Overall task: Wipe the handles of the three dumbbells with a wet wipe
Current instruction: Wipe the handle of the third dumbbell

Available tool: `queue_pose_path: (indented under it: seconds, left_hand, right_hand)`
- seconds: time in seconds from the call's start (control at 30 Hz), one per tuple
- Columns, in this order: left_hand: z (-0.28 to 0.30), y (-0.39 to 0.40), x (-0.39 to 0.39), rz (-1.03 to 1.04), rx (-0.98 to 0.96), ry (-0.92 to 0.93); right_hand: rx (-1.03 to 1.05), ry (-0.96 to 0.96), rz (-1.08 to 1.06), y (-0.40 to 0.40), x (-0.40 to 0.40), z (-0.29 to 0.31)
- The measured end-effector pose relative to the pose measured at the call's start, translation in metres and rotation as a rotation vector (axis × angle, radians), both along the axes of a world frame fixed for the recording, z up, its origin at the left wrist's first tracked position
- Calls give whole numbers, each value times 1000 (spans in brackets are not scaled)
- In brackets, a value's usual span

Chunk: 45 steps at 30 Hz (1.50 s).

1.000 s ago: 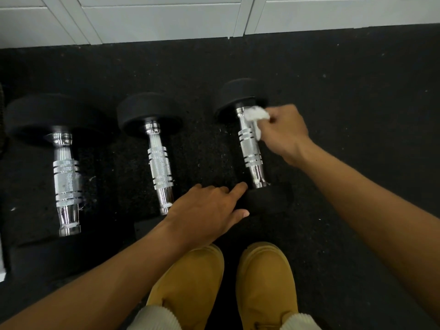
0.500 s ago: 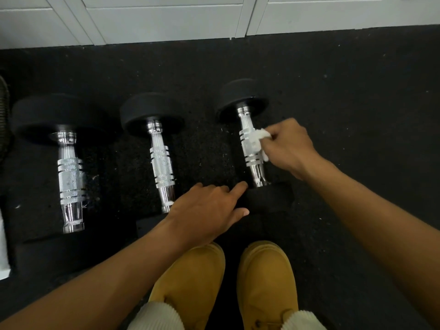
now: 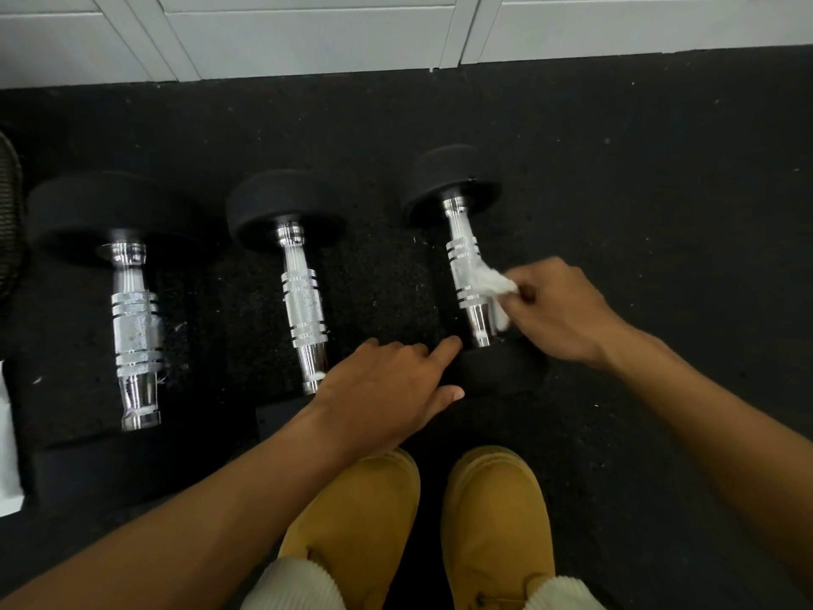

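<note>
Here, three dumbbells laid side by side on the black rubber floor (image 3: 638, 178), chrome handles all running near to far. On the right dumbbell (image 3: 468, 275), wet wipe (image 3: 488, 284) bunched and pinched in the curled fingers (image 3: 525, 292) of the right hand (image 3: 558, 310), pressed against the right flank of the handle about midway along, a loose tail hanging toward the near collar. Left hand (image 3: 391, 389) flat, fingers straight, resting on the near rubber head of that same dumbbell, index tip close to the handle's near end, holding nothing, apparently steadying the weight. Handle lying just left of the right hand's fingertips, its long axis pointing away from the body, so any further stroke likely to travel along that near-far line, toward the near collar or back up to the far one. Middle dumbbell (image 3: 303, 314) and left dumbbell (image 3: 134, 332) further left, apart from the wipe and nearer the left hand than the right; not possible to tell whether already wiped. Tan boots (image 3: 352, 530) at the near edge; white cabinet fronts (image 3: 308, 33) along the far wall.
</note>
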<state>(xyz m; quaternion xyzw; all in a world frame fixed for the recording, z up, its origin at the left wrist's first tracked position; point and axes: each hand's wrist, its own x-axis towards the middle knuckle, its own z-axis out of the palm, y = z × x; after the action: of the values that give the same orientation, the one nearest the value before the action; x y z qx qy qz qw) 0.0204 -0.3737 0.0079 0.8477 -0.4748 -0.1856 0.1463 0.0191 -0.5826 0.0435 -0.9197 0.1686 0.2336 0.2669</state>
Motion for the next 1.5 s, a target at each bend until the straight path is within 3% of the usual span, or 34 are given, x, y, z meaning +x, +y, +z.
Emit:
queue_pose_path:
  seconds: [0.1,0.27,0.37,0.57,0.67,0.8,0.97,1.1,1.3,1.4,1.5]
  left_hand:
    - [0,1,-1,5,-9,2]
    - [-3,-2,-2,13,-22,-6]
    - [-4,-2,-2,11,-25,-11]
    - [-4,-1,-1,0,-10,-10]
    - [-2,-1,-1,1,-8,-5]
    - [-3,0,-1,8,-18,-4]
    - [-3,-1,-1,6,-16,-11]
    - [-2,0,-2,12,-10,-7]
    - [-1,-1,-1,9,1,5]
    - [-1,-1,-1,12,1,10]
    - [-1,-1,-1,10,-1,-2]
  right_hand:
    - [173,131,-49,-9,-5,8]
    - [641,70,-782,-7,36,-16]
    - [818,3,-936,-3,63,-32]
    - [1036,114,-789,0,72,-43]
    - [1113,259,-666,-9,56,-45]
    - [1092,547,-486,-25,26,-48]
    - [1044,647,-467,-25,32,-47]
    - [1065,462,-575,-14,53,-44]
    - [1214,148,-981,-4,72,-49]
    - [1236,178,-935,0,69,-50]
    - [1200,332,-696,-11,53,-49]
